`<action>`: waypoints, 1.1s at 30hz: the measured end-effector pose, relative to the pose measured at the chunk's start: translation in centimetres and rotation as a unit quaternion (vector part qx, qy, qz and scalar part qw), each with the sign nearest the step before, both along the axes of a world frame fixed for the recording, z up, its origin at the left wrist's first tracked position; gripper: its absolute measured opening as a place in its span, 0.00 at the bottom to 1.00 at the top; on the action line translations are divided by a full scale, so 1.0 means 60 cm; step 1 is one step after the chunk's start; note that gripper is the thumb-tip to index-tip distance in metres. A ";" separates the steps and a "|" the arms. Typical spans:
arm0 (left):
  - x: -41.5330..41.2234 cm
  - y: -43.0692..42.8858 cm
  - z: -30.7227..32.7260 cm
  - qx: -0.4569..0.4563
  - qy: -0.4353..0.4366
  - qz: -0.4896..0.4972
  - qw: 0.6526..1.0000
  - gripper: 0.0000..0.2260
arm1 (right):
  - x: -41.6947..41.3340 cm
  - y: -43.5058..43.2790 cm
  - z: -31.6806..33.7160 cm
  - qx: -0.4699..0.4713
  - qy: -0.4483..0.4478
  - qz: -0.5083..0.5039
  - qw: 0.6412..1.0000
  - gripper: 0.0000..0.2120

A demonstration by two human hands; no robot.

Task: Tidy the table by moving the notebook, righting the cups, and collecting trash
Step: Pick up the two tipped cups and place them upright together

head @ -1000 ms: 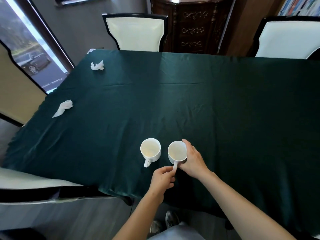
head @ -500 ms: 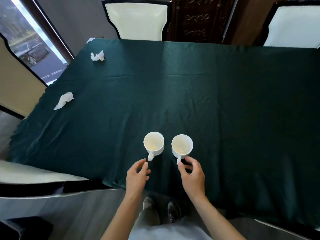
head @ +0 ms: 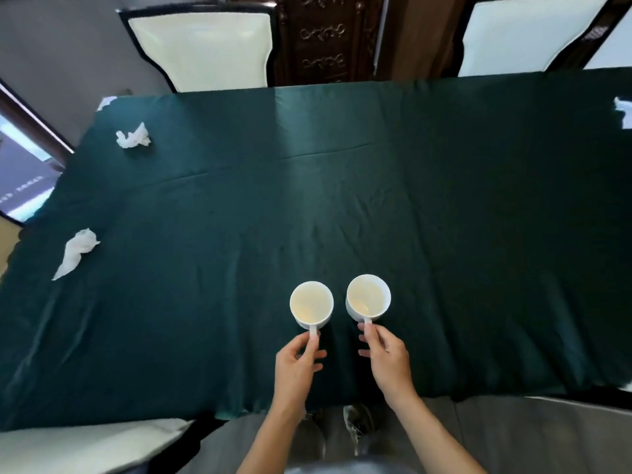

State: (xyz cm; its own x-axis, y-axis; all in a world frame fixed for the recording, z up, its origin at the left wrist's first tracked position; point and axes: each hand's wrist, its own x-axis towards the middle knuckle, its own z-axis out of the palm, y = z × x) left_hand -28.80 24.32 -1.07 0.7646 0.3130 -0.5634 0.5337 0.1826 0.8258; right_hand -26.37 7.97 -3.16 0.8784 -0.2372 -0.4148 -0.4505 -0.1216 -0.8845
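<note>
Two white cups stand upright side by side near the front edge of the dark green table (head: pixel 444 234). My left hand (head: pixel 297 367) pinches the handle of the left cup (head: pixel 311 304). The handle of the right cup (head: pixel 368 297) is held between the fingers of my right hand (head: pixel 386 360). Crumpled white tissues lie at the far left (head: pixel 133 135), at the left edge (head: pixel 75 251) and at the far right edge (head: pixel 622 111). No notebook is in view.
Two cream chairs stand behind the table, one at the back left (head: pixel 201 46) and one at the back right (head: pixel 526 32), with a dark carved cabinet (head: pixel 325 35) between them. Another cream seat (head: pixel 78 446) is at the front left.
My left hand has closed on the left cup's handle and my right hand has taken the right cup's handle. The view has tilted down and a tissue at the far right has come into sight.
</note>
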 end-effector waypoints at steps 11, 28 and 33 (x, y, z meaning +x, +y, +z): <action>0.034 0.017 -0.005 0.033 -0.009 -0.084 0.996 0.11 | 0.004 0.036 -0.006 0.032 0.026 -0.083 0.996 0.12; 0.017 0.034 0.151 0.029 -0.076 -0.064 0.995 0.14 | -0.012 0.019 0.171 -0.019 -0.069 -0.043 0.996 0.13; -0.025 0.051 0.247 0.040 -0.148 -0.059 0.986 0.14 | -0.035 0.031 0.263 0.010 -0.142 -0.003 0.990 0.12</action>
State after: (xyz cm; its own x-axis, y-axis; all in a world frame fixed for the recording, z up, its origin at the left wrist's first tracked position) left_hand -30.29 27.37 13.78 0.9254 0.2469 -0.2876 0.2811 0.0618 0.9577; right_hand -28.50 9.84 12.63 0.9590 -0.2367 -0.1560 -0.1838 -0.1002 -0.9779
